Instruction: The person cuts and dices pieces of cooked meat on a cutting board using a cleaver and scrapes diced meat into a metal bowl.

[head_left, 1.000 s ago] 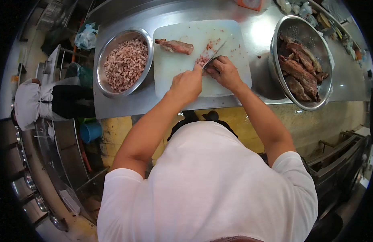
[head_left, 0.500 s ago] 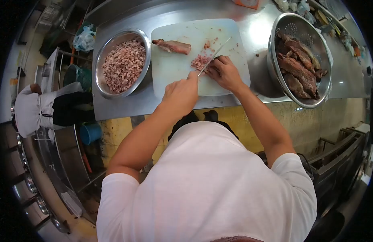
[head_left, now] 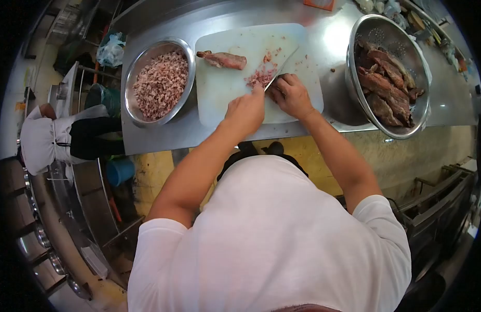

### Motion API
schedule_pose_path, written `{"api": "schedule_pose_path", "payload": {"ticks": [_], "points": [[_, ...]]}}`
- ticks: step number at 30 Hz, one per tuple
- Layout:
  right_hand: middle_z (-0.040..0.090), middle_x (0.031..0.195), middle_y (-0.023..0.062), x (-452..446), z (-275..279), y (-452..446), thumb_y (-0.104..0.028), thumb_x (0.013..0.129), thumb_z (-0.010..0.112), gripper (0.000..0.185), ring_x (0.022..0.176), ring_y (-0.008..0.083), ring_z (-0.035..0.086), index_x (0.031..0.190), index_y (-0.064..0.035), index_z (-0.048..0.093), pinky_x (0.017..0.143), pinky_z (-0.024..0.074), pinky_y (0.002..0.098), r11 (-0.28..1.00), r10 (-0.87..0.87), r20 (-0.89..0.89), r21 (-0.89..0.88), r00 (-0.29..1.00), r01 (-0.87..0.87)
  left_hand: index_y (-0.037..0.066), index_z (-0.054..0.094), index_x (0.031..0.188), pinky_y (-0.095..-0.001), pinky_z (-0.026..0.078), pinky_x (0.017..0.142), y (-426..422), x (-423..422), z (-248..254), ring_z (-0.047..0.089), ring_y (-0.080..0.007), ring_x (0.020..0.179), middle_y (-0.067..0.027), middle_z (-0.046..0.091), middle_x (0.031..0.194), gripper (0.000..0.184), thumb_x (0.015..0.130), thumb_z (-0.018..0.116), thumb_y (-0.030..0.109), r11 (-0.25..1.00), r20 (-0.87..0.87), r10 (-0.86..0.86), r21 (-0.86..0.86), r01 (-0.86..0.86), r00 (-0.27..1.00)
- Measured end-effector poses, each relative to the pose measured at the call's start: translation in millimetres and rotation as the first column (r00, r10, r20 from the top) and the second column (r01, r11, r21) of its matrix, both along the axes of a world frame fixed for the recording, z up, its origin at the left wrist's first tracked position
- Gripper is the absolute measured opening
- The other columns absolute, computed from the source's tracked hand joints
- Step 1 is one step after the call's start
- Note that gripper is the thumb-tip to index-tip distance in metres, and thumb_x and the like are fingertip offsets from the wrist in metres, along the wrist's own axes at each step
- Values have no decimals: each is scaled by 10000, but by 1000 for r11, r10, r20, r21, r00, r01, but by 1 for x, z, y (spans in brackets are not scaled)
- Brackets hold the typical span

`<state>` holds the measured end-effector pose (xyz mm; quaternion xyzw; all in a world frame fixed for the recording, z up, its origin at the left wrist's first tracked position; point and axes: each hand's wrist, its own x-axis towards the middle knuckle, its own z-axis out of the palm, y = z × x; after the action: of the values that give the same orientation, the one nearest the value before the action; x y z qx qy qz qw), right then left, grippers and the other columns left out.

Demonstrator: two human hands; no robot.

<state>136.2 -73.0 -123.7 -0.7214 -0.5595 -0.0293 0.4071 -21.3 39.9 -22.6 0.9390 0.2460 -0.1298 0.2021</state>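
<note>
My left hand [head_left: 246,110] is closed around the handle of a knife [head_left: 282,67]. The blade slants up and to the right over a white cutting board [head_left: 219,101]. Right beside the blade, my right hand [head_left: 292,97] has its fingers curled down on a piece of meat, mostly hidden under them. A small heap of chopped meat [head_left: 258,78] lies just left of the blade, with scraps scattered above it. A longer chunk of meat [head_left: 225,60] rests on the board's upper left.
Left of the board, a metal bowl [head_left: 128,99] holds diced meat. A metal colander [head_left: 353,86] with several large meat pieces stands at the right on the steel table [head_left: 334,104]. Far left, another person [head_left: 48,138] in a white top stands near a blue bucket [head_left: 120,171].
My left hand and the knife handle have shifted slightly right and up, so the blade stands steeper. My right hand stays by the blade, its fingers a little more curled.
</note>
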Motion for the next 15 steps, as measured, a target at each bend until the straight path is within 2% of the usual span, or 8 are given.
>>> {"api": "schedule_pose_path", "payload": {"ticks": [3, 5, 8, 9, 11, 13, 15], "points": [[663, 1014, 118, -1, -4, 0, -109, 845, 749, 202, 973, 357, 629, 1037, -72, 699, 850, 543, 452, 1000, -5, -2, -5, 1000, 5, -29, 456, 1104, -597, 527, 849, 5, 0, 24, 696, -519, 931, -342, 699, 931, 206, 914, 523, 19, 998, 78, -40, 41, 37, 996], [663, 1015, 119, 2, -5, -3, -106, 844, 748, 204, 976, 358, 629, 1040, -75, 700, 850, 544, 452, 999, -34, -30, -8, 999, 33, -27, 468, 1108, -595, 528, 860, -4, -21, 50, 696, -518, 939, -345, 699, 936, 205, 920, 529, 29, 999, -65, -39, -8, 39, 997], [662, 1001, 118, -5, -3, -3, -105, 842, 748, 208, 974, 359, 632, 1042, -75, 701, 848, 546, 454, 999, 11, -42, 35, 999, -10, -20, 476, 1109, -593, 522, 869, -7, -13, 0, 694, -516, 956, -336, 703, 944, 199, 924, 531, 30, 1000, -45, 10, 4, -9, 999], [657, 1027, 127, 1, -3, -1, -108, 836, 754, 225, 996, 363, 625, 1052, -75, 700, 858, 543, 461, 1000, 12, -43, -4, 999, -12, -20, 476, 1109, -593, 522, 869, -2, 1, -3, 694, -516, 956, -336, 703, 944, 199, 924, 531, 30, 1000, -29, 12, 13, -12, 1000], [651, 1052, 136, 1, -2, -11, -111, 830, 760, 242, 1018, 368, 618, 1061, -75, 698, 867, 540, 468, 998, 20, -46, -60, 999, -23, -14, 476, 1113, -592, 518, 871, 0, 14, -9, 692, -519, 958, -330, 705, 947, 214, 913, 540, 25, 1000, 115, 0, -9, 1, 993], [627, 1108, 154, 0, 6, -13, -113, 807, 771, 307, 1068, 381, 594, 1101, -83, 688, 910, 523, 479, 997, 22, -132, -69, 991, -31, -9, 480, 1114, -598, 521, 873, 5, 12, -9, 700, -512, 935, -316, 715, 938, 193, 930, 513, 40, 1000, 134, -3, 8, 2, 991], [616, 1122, 159, 3, 13, -15, -107, 798, 771, 333, 1080, 387, 583, 1118, -86, 682, 929, 515, 480, 992, 83, -73, -90, 994, -90, -4, 485, 1115, -605, 524, 874, 7, 8, 0, 709, -505, 912, -302, 724, 929, 178, 947, 486, 54, 1000, 147, -21, 21, 18, 989]]}}
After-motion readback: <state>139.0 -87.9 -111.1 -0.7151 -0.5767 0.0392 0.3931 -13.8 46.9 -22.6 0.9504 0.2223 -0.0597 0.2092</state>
